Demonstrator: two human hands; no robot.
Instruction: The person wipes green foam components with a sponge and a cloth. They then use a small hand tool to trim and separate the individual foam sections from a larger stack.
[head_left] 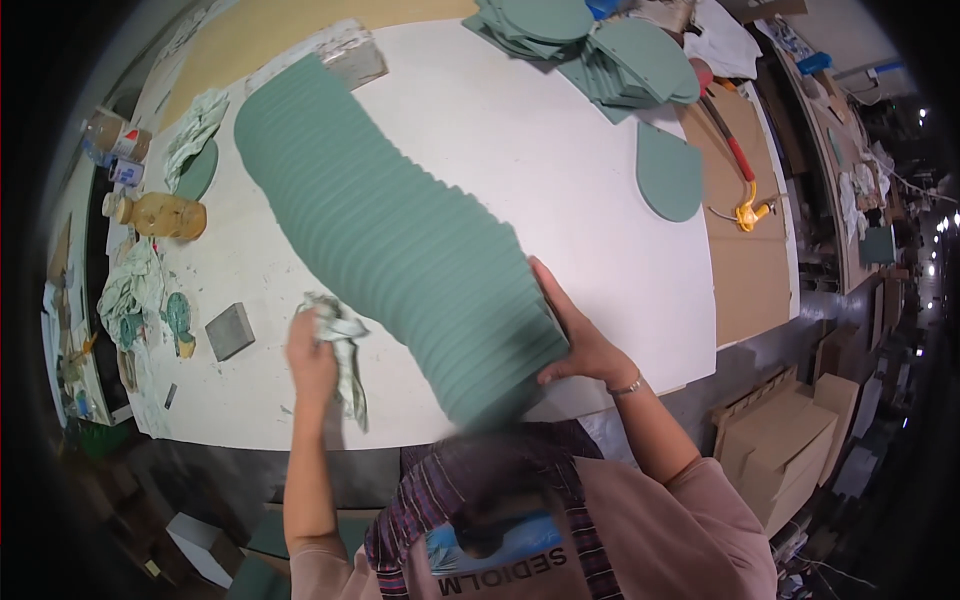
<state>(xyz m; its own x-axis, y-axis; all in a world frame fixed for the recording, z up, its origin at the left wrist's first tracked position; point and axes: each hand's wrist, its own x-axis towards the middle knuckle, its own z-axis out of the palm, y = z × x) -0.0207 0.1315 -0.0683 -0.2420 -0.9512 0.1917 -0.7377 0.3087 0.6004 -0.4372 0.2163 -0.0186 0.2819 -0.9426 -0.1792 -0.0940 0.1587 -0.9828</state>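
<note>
A long, curving row of thin green panels (400, 240), leaning closely against one another, runs from the far left of the white table towards me. My right hand (585, 340) lies against the near right end of this row, its fingers stretched along the side and its thumb apart from them. Left of the row, my left hand (310, 355) is closed on a crumpled pale rag (350, 380) that hangs down from it, just above the table (590, 190). A small grey block (230, 332) lies further left.
At the far right sit stacks of round-ended green panels (640, 65), with a single panel (669, 172) nearer. A red and yellow tool (742, 170) rests on brown board. A jar (165, 215) and stained cloths (132, 280) line the left edge. Cardboard boxes (785, 450) stand right.
</note>
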